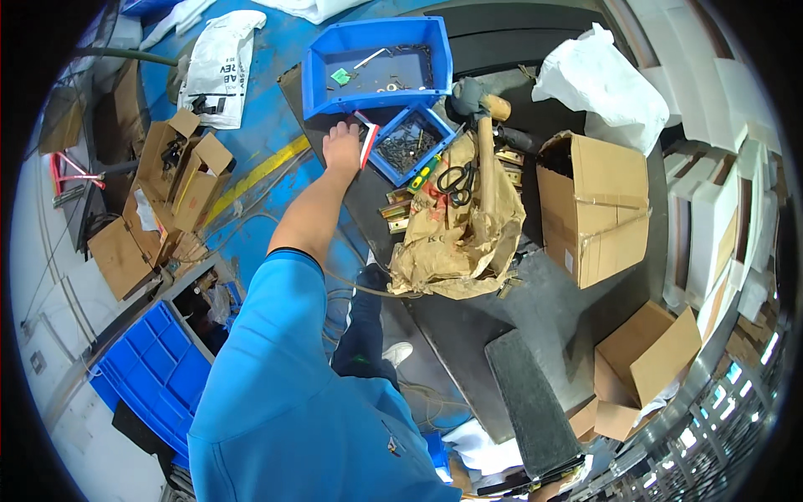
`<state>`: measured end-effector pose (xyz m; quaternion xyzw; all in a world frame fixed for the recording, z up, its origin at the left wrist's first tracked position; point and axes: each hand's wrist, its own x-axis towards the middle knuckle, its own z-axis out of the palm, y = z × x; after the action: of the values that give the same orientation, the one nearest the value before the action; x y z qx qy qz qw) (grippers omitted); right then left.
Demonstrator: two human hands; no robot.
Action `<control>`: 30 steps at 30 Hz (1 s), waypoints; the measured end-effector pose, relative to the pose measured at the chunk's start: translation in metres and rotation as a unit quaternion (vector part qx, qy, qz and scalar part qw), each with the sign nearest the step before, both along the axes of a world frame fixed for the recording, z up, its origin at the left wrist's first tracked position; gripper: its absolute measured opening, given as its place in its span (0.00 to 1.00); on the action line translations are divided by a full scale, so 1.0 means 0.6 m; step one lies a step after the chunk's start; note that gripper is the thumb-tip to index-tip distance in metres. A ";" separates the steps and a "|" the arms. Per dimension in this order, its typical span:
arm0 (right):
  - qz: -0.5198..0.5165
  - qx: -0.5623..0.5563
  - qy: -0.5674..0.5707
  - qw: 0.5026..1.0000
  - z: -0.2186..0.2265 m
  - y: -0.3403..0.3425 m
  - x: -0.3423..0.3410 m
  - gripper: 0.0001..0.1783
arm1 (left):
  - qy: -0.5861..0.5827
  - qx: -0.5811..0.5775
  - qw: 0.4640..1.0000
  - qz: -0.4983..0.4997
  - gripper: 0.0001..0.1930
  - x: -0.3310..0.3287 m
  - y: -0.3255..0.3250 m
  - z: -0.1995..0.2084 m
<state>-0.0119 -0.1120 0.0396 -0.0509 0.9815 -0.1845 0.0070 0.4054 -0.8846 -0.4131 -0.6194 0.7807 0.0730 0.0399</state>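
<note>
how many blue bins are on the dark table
2: the larger bin just beyond the left hand, and the smaller bin, holding small dark parts, to that hand's right. Neither seems to hide another.

The underside of the left hand [341, 151] is hidden; bits [407, 145] in the small bin [393, 175] are too small to be identified.

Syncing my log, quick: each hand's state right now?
Left hand: looks open, beside red-and-white strip; contact unclear.
Right hand: at lower edge, mostly cut off; cannot tell.
</note>
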 end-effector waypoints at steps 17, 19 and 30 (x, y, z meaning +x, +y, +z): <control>-0.303 -0.112 -0.074 0.943 0.015 -0.088 0.071 0.43 | 0.054 0.172 0.967 0.180 0.33 0.027 -0.024 0.037; -0.304 -0.121 -0.072 0.942 0.013 -0.060 0.060 0.43 | 0.053 0.152 0.973 0.167 0.32 0.033 -0.009 0.046; -0.322 -0.262 -0.072 0.907 -0.007 0.079 0.032 0.52 | 0.296 0.141 0.925 0.191 0.17 0.130 0.262 0.062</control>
<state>0.0072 -0.0643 0.0354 0.2816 0.8575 -0.4307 0.0039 0.4836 -0.7276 -0.3757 -0.6949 0.6055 0.3688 -0.1203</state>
